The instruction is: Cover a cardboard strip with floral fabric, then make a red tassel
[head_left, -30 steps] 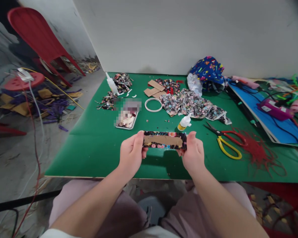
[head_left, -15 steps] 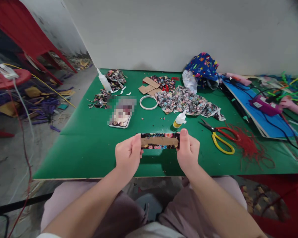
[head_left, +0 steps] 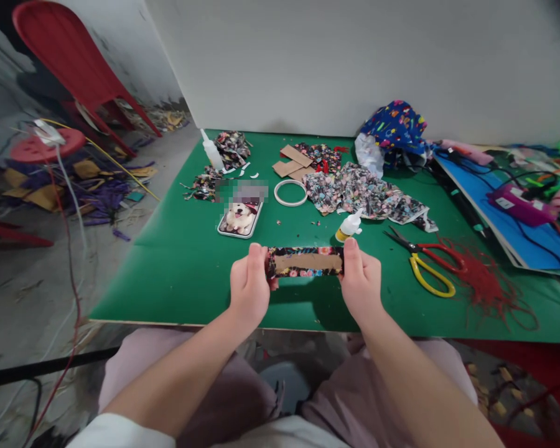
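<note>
Between my two hands I hold a cardboard strip (head_left: 308, 262) level above the table's front half. Dark floral fabric is folded over its long edges, and a band of bare brown card shows along the middle. My left hand (head_left: 251, 280) is closed on the left end, thumb on top. On the right end, my right hand (head_left: 361, 280) grips the same way; the fingers beneath are mostly hidden. Just beyond the right thumb stands a small white glue bottle (head_left: 350, 225) with a yellow label. A phone (head_left: 241, 218) showing a dog picture lies past my left hand.
Scissors (head_left: 432, 274) with red and yellow handles lie right, beside red threads (head_left: 488, 280). Behind are floral fabric (head_left: 354, 190), a white ring (head_left: 290, 193), cardboard pieces (head_left: 292, 163) and another bottle (head_left: 211, 152). A purple device (head_left: 520, 203) with cables rests on a blue folder (head_left: 471, 186).
The whole view has shifted, so the table and things on it sit further right. Both hands keep their hold on the fabric-edged cardboard strip, which is slightly tilted now.
</note>
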Motion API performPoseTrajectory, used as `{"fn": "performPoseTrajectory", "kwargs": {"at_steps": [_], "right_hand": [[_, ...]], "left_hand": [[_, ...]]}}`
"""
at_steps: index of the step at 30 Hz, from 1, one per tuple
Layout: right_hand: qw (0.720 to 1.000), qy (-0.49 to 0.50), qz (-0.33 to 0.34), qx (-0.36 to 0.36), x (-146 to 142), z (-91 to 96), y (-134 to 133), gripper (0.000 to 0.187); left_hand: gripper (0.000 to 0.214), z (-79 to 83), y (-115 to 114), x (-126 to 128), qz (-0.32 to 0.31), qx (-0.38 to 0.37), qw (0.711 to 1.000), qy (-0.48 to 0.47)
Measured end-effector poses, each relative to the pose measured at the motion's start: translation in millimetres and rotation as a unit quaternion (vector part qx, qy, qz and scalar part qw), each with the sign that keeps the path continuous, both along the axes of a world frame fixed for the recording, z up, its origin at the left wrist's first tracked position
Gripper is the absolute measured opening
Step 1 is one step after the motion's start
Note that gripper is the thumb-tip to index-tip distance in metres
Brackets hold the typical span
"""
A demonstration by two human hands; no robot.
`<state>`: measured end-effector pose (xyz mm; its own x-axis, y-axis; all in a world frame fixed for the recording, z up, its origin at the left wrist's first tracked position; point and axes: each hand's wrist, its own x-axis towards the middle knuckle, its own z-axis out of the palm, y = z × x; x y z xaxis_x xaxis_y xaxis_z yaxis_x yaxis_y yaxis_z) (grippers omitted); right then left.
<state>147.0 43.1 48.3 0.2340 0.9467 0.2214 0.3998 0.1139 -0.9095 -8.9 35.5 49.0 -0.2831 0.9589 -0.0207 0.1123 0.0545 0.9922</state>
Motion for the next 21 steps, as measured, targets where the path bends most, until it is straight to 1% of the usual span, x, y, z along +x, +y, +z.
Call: {"fn": "performPoseTrajectory", "kwargs": {"at_steps": [3, 5, 10, 15, 17, 18, 19, 21], "right_hand": [[1.000, 0.002, -0.001, -0.009, -0.5, -0.3, -0.9, 0.051], [1.000, -0.010, -0.005, 0.000, -1.3, -0.8, -1.8, 0.051], [0.993, -0.075, -0.032, 0.084, -4.6, -3.1, -4.8, 0.047], [0.977, -0.142, -0.056, 0.152, -6.8, -4.7, -5.3, 0.043], [0.975, -0.146, -0.056, 0.160, -6.7, -5.3, -5.1, 0.043], [0.977, -0.135, -0.054, 0.155, -6.5, -5.7, -4.9, 0.044], [0.983, -0.112, -0.048, 0.141, -6.2, -6.2, -4.8, 0.045], [0.996, -0.034, -0.023, 0.082, -5.2, -7.3, -4.0, 0.050]], "left_hand": [[0.056, 2.5, -0.6, -1.4, -0.002, 0.009, 0.997, 0.079], [0.054, 2.5, -1.4, -2.1, -0.004, 0.027, 0.991, 0.131], [0.049, -1.1, -1.0, -1.7, 0.010, 0.077, 0.968, 0.237], [0.045, -3.6, -1.9, -0.3, 0.021, 0.152, 0.940, 0.305], [0.044, -3.4, -1.8, -0.2, 0.018, 0.162, 0.939, 0.303], [0.044, -3.0, -1.3, -0.3, 0.012, 0.148, 0.946, 0.287], [0.045, -2.5, -0.5, -0.5, 0.005, 0.121, 0.958, 0.259], [0.045, -1.1, 2.0, -1.0, -0.008, 0.044, 0.983, 0.177]]}}
